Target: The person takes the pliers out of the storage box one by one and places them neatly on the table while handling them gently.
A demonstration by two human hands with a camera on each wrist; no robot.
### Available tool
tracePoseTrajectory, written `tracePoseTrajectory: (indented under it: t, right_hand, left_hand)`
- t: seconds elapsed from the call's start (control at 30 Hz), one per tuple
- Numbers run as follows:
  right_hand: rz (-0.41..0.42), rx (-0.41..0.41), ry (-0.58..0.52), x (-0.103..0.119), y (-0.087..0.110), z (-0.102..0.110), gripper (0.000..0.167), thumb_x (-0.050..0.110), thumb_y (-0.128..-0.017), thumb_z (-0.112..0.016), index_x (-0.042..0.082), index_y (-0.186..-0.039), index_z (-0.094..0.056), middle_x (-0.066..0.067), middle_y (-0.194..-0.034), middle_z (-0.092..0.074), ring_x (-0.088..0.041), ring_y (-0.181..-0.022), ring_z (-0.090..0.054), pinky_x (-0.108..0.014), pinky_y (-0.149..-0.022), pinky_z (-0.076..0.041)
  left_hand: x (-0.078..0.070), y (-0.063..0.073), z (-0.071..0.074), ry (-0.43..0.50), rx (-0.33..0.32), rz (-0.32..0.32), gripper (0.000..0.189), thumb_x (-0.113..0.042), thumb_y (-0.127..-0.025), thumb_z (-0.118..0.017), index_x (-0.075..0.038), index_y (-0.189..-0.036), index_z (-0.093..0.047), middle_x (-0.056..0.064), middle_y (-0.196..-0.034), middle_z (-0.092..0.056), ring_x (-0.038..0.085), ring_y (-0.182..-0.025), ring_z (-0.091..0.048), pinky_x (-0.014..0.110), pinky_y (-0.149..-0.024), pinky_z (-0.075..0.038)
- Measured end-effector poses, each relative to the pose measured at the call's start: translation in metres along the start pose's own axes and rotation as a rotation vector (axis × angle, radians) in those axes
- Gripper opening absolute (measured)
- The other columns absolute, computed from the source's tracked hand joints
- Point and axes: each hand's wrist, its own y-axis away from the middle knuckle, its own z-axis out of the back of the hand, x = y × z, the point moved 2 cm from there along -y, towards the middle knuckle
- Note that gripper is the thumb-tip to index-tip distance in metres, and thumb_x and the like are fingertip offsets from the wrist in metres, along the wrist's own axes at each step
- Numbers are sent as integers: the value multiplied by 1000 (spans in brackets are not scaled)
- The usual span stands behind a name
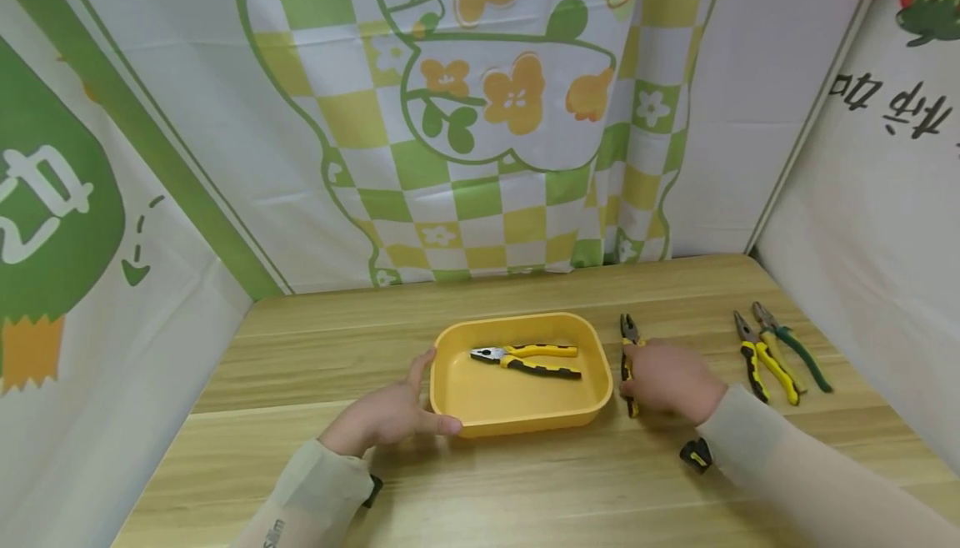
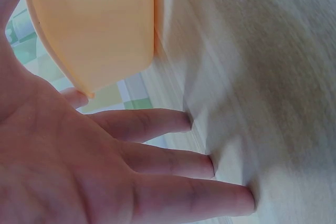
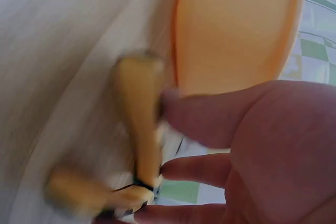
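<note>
A pair of pliers (image 1: 628, 329) with yellow-and-black handles lies just right of the yellow plastic tray (image 1: 525, 429). My right hand (image 1: 671, 377) holds these pliers by the handles. In the right wrist view the thumb presses one yellow handle (image 3: 140, 108) and the fingertips meet the pliers farther along; the handles stand spread. At the tray's left end is my left hand (image 1: 386, 416), its thumb and index finger touching the rim. The left wrist view shows its other fingers stretched out straight. Inside the tray rests another pair of yellow-and-black pliers (image 1: 543, 368), jaws to the left.
Farther right on the wooden table (image 1: 322, 348) lie yellow-and-black pliers (image 1: 752, 352) with a pointed nose, beside pliers with green and yellowish handles (image 1: 798, 344). A patterned cloth (image 1: 495, 223) hangs behind the table, and printed cloth walls stand at both sides.
</note>
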Motion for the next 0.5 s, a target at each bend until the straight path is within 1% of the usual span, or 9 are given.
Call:
tracePoseTrajectory:
  t: [0.03, 0.1, 0.2, 0.27, 0.3, 0.4, 0.5]
  right_hand:
    - [0, 8, 10, 1, 0, 0, 58, 28, -93, -69, -7, -137, -54, -26, -118, -63, -36, -100, -62, -52, -82, -52]
    - [-2, 27, 10, 3, -1, 0, 52, 22, -93, -67, -6, -136, -55, -26, -117, -64, -30, -89, -61, -48, -76, -53]
    - [-14, 45, -13, 3, -1, 1, 51, 18, -93, -65, -6, -136, -55, -26, -117, -64, -22, -73, -57, -40, -66, -52]
    - [-16, 49, -38, 3, -1, -1, 51, 16, -93, -64, -6, -137, -54, -25, -116, -64, -19, -63, -56, -37, -59, -51]
    - [-16, 50, -49, 2, 0, -1, 50, 15, -93, -63, -6, -138, -53, -25, -116, -64, -19, -61, -56, -36, -56, -50]
    - [-7, 50, -60, 0, 2, 0, 49, 11, -92, -63, -6, -138, -54, -24, -116, -64, -18, -60, -57, -34, -53, -49]
    - [1, 45, -57, -4, 3, 1, 48, 6, -90, -62, -6, -136, -56, -23, -119, -64, -19, -68, -56, -34, -59, -50]
  left_hand:
    - [0, 0, 0, 0, 0, 1, 135, -58, -69, -85, -16, -160, 5, 16, -96, -71, 24, -73, -63, 54, -88, -47]
    - [0, 0, 0, 1, -1, 3, 135, -58, -69, -85, -17, -160, 5, 14, -94, -71, 23, -73, -62, 55, -89, -46]
    - [-1, 1, 0, -1, 2, 6, 135, -59, -69, -85, -17, -160, 6, 10, -84, -70, 24, -71, -62, 55, -89, -46]
    - [-1, 2, 0, -6, 4, 8, 135, -59, -70, -84, -18, -160, 7, 7, -76, -67, 24, -69, -61, 54, -89, -46]
    - [-2, 2, 0, -7, 4, 9, 135, -60, -70, -84, -18, -160, 7, 7, -74, -66, 24, -69, -61, 54, -89, -46]
    - [-2, 1, 0, -11, 3, 10, 135, -60, -70, -83, -19, -160, 8, 7, -73, -65, 24, -70, -61, 54, -89, -46]
    - [-1, 1, 0, -18, 1, 5, 134, -60, -70, -83, -18, -160, 8, 7, -72, -65, 24, -70, -61, 53, -89, -47]
